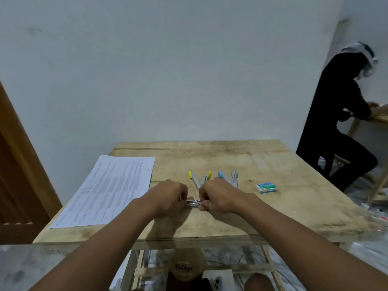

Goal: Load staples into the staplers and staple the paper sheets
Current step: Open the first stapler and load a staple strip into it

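Both my hands meet at the middle of the wooden table [273,206]. My left hand [170,196] and my right hand [218,196] each pinch an end of a silver strip of staples [193,203] held just above the tabletop. Right behind my hands lie two staplers swung open: a yellow stapler [198,178] and a blue stapler [227,177]. My right hand covers their near ends. A stack of printed paper sheets [107,190] lies at the left side of the table. A small green and white staple box [266,187] lies to the right.
A person in dark clothes [340,127] sits at another wooden table at the far right. A brown door [19,175] stands to the left. Beneath the table front I see a white phone [217,280] and a brown printed garment [184,269].
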